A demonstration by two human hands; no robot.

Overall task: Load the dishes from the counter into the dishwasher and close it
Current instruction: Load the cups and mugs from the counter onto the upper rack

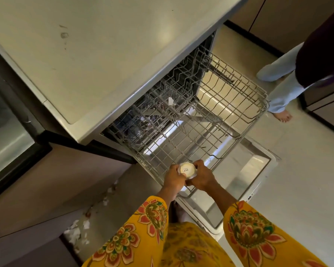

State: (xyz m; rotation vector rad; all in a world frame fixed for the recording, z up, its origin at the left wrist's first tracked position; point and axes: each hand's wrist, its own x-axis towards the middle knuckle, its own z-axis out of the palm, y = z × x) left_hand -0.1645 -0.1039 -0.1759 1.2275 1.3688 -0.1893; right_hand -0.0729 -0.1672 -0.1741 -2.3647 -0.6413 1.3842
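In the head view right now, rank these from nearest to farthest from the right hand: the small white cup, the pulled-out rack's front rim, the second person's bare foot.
1. Small white cup: held in the right hand, with the left hand too.
2. Rack's front rim: just below the hands.
3. Bare foot: far right, on the floor.

We extend both forearms forward; our left grip and right grip curl inward, fingertips facing each other.

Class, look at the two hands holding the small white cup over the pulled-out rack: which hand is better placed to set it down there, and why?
Probably the right hand: it grips the white cup from the rack side, over the wires. The left hand holds it from the rack's outer edge.
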